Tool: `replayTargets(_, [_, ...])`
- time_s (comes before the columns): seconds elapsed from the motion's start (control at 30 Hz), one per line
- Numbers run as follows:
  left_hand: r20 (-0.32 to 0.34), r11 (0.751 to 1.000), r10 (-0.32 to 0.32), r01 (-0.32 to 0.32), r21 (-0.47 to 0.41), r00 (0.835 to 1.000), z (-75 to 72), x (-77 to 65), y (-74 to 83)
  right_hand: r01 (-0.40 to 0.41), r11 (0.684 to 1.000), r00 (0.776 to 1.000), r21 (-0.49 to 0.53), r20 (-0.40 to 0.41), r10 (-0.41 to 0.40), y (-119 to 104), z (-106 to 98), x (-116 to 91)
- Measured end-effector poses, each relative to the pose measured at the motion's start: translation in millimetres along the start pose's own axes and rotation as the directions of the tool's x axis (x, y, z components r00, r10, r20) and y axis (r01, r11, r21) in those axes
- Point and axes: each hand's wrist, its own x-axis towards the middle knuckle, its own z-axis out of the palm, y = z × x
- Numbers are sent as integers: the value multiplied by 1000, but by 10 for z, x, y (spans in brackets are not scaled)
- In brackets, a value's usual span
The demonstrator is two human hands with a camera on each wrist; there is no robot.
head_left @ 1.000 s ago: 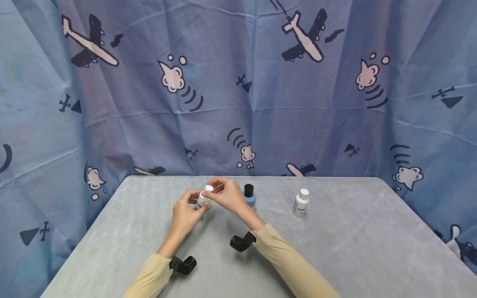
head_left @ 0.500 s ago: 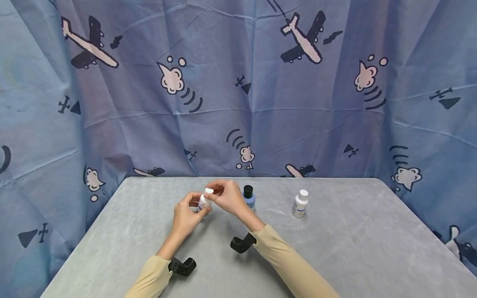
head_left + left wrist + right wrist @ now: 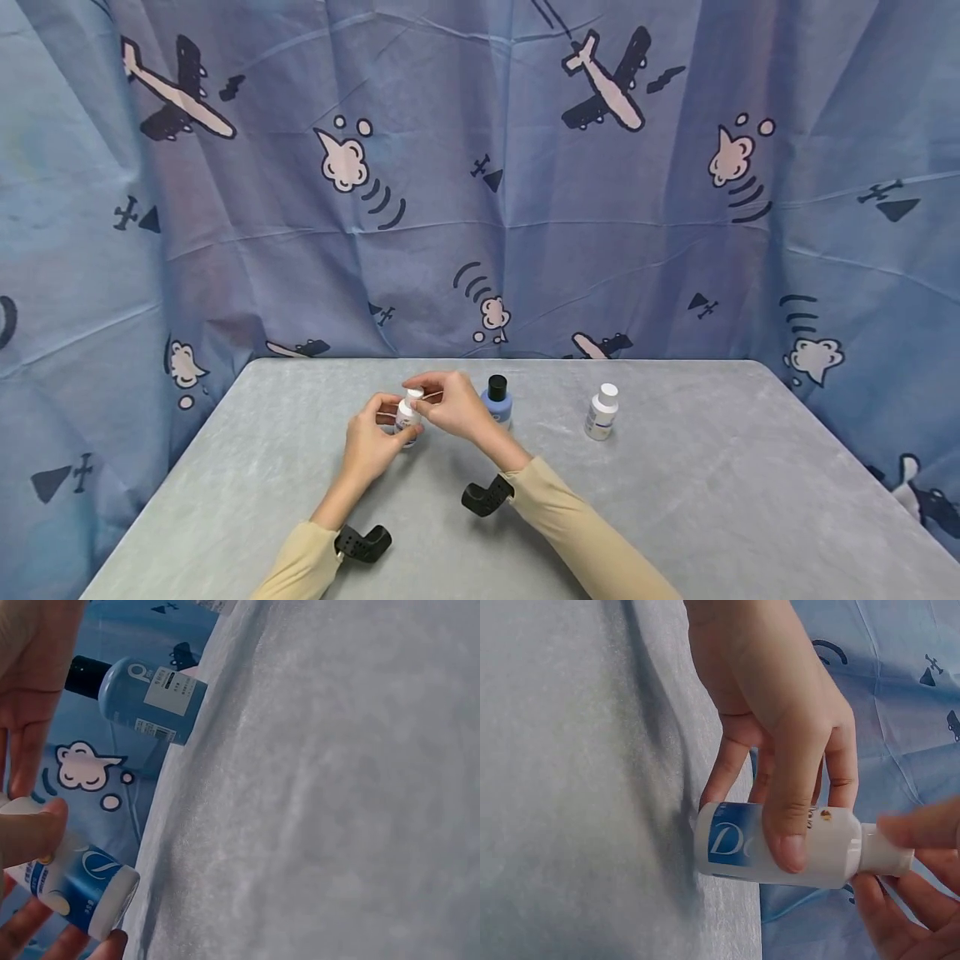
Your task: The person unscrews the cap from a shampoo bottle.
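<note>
My left hand (image 3: 367, 437) grips the body of a small white bottle (image 3: 821, 851) with a blue label, thumb on the near side and fingers behind. With thumb and fingers, my right hand (image 3: 459, 408) pinches its white cap (image 3: 881, 851). The cap sits on the neck in the right wrist view. In the head view the bottle stands nearly upright, its base close over the table. The left wrist view shows the left thumb (image 3: 34, 834) lying across the bottle, with fingers near its base.
A blue bottle (image 3: 495, 407) with a black cap stands just right of the right hand. Further right is another white bottle (image 3: 601, 417). Both stand on the grey cloth-covered table (image 3: 720, 492), backed by a blue airplane-print curtain (image 3: 420, 167).
The held bottle has come down toward the table and turned from tilted to nearly upright. The right hand shifted slightly left and down with it, uncovering more of the blue bottle.
</note>
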Motion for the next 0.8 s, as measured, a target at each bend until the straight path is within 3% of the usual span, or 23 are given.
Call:
replayTargets(0.23, [-19, 1000, -13, 14, 23, 1000, -11, 4, 40, -76, 995, 993, -59, -98, 70, -39, 12, 4])
replayTargets(0.43, [-34, 1000, -13, 13, 25, 999, -7, 6, 62, -93, 990, 984, -102, -161, 76, -44, 23, 7])
replayTargets(0.8, [-34, 1000, 23, -23, 10, 999, 11, 7, 32, -58, 995, 990, -86, -132, 46, -20, 10, 24])
